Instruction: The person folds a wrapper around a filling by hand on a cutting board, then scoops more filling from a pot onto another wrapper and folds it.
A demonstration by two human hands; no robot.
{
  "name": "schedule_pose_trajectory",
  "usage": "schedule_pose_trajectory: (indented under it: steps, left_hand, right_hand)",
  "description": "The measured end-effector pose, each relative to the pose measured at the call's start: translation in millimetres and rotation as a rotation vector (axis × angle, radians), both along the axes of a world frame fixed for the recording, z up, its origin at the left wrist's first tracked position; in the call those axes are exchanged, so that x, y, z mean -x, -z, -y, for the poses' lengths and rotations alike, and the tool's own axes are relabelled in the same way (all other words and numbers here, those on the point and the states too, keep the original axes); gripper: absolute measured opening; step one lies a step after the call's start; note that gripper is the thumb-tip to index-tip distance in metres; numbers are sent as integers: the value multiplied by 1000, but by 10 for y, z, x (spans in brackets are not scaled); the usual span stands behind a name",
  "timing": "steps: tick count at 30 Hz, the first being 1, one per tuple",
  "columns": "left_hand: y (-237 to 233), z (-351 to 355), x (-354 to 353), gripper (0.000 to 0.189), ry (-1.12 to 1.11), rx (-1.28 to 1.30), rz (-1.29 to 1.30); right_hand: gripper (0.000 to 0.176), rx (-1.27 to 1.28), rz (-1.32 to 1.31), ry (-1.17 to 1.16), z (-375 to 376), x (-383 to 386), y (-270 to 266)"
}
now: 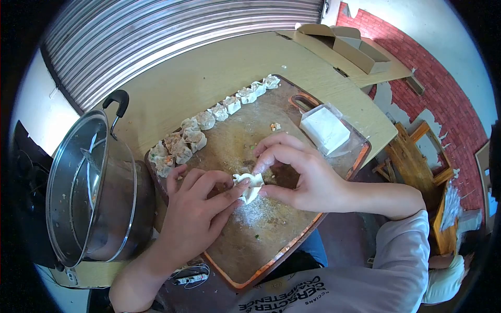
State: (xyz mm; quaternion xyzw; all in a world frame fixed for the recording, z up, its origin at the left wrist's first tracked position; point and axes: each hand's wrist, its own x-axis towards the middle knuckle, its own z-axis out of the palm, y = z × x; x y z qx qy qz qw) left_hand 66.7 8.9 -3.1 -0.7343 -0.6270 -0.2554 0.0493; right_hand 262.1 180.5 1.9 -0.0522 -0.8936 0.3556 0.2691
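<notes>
A pale, partly folded dumpling (252,194) is between my two hands above the wooden board (229,266). My left hand (195,208) grips its left side, with the thumb lying across the top of the dough. My right hand (310,175) pinches the right edge between thumb and fingertips. Whatever is inside the wrapper is hidden by the folds and fingers. White flour (253,213) is scattered on the board just below the dumpling. Finished-looking dumplings (206,120) line the board's far left edge in a row, bunched up at the near end.
A stack of white wrappers (324,129) in plastic lies at the board's right. To the left stands a large metal pot (117,208) with a utensil in it. An open cardboard box (360,52) sits at the far right. Another person (446,276) is at lower right.
</notes>
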Motion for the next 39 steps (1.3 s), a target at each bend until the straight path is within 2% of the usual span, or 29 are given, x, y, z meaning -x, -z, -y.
schedule_pose_trajectory:
  steps: [3, 8, 12, 14, 18, 20, 23, 27, 30, 36, 39]
  left_hand:
    - [-7, -2, 3, 40, 3, 3, -1]
    - [-8, -5, 6, 40, 15, 6, 68]
    - [17, -13, 14, 37, 16, -10, 134]
    - [12, -14, 15, 36, 17, -15, 121]
    - [0, -7, 11, 34, 3, -40, 60]
    - [14, -11, 18, 33, 4, -30, 83]
    - [16, -12, 12, 32, -15, -15, 121]
    - [-46, -24, -52, 31, -84, -15, 157]
    - [-13, -29, -22, 29, -39, -14, 98]
    - [33, -37, 9, 24, -7, -38, 68]
    - [25, -43, -5, 21, -4, -49, 63]
  right_hand:
    - [30, 49, 7, 11, 24, -8, -5]
    - [28, -2, -128, 10, 38, 13, 32]
    - [27, 19, -107, 13, 41, 15, 58]
    - [28, 277, -128, 20, 59, 29, 99]
    - [29, 223, -63, 35, 14, -14, 48]
    - [39, -24, 34, 17, -15, -54, 13]
    - [36, -67, 55, 57, 1, -64, 5]
    - [32, -90, 34, 49, -41, -47, 7]
    - [28, -125, 86, 51, -34, -45, -15]
    - [27, -53, 45, 54, 5, -19, 1]
    - [18, 2, 33, 41, 11, 15, 28]
